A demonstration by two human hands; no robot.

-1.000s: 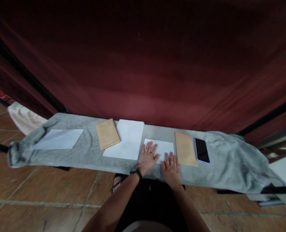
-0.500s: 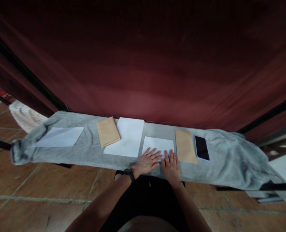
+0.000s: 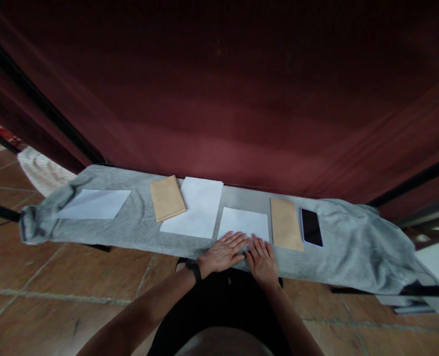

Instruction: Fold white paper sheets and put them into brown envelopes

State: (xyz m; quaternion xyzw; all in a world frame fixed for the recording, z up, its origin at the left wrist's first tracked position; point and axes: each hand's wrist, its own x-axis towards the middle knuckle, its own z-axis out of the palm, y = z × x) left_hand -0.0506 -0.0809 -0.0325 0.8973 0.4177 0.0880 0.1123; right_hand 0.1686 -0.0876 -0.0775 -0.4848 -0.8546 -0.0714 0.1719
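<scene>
- We see the small white sheet (image 3: 246,220) just below the centre of the frame, flat on a grey cloth (image 3: 141,232), its lower edge under the fingers.
- At lower centre, the left hand (image 3: 222,252) lies palm down, fingers straight and slightly spread, slanting rightward over that edge; we note a dark watch (image 3: 194,271) on its wrist.
- Just beside it, the right hand (image 3: 262,260) lies flat too, fingers extended up the frame onto the sheet's lower right part.
- Left of centre we find larger white paper (image 3: 202,205), overlapped by a brown packet (image 3: 167,199); another white sheet (image 3: 97,204) lies farther left.
- Right of centre lie flat brown paper (image 3: 286,225) and a phone (image 3: 311,227).
- Dark red fabric (image 3: 219,109) fills the upper frame.
</scene>
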